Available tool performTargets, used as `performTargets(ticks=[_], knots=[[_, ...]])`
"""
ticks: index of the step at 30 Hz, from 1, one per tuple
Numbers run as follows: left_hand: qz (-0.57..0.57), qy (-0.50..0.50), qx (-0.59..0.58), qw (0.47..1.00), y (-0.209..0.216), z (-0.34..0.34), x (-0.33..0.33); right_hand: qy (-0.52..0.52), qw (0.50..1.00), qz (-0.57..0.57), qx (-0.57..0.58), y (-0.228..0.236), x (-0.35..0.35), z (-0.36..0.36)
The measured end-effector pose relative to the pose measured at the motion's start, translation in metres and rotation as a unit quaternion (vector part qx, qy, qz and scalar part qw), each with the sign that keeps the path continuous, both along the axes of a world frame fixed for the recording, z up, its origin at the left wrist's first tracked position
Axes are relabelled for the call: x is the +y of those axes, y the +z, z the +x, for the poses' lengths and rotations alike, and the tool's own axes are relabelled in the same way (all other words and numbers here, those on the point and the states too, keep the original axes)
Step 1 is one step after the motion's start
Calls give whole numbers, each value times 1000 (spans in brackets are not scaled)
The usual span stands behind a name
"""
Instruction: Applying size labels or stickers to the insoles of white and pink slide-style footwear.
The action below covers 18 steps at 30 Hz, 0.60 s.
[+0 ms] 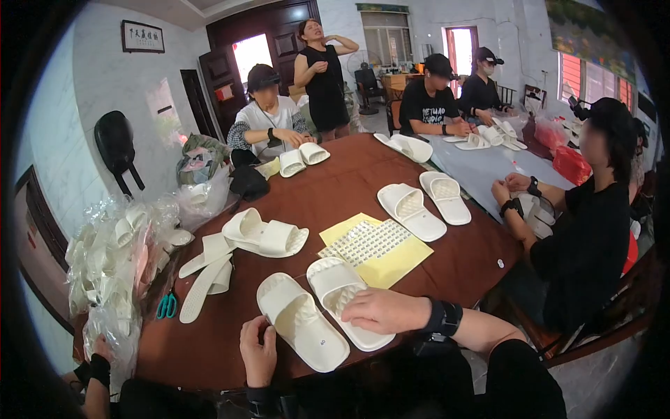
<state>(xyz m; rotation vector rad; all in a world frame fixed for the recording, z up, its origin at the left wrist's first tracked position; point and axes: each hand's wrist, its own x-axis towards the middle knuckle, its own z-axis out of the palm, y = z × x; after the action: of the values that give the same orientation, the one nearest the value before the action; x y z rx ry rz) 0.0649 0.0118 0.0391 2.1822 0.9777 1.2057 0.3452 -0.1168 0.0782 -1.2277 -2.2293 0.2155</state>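
Brown tablecloth, curled hands, white slippers

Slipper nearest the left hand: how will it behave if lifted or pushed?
The slipper probably flexes but holds shape: its strap arches unsupported. Likely light for its size, as it looks like molded foam. Unlikely to roll or tip when pushed by the left hand, since its broad, flat sole lies on the table.

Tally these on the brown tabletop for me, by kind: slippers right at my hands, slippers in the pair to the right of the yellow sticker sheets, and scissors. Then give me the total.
White slippers nearest you: 2
White slippers right of the sheets: 2
Teal-handled scissors: 1
Total: 5
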Motion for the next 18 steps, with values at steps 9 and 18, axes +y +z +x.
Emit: performTargets(ticks=[9, 18], knots=[[-2, -3, -9, 1000, -1, 0, -2, -9, 994, 15, -112, 1, -15, -13], [-8, -8, -8, 1000, 3, 0, -4, -43, 990, 40, -125, 36, -6, -6]])
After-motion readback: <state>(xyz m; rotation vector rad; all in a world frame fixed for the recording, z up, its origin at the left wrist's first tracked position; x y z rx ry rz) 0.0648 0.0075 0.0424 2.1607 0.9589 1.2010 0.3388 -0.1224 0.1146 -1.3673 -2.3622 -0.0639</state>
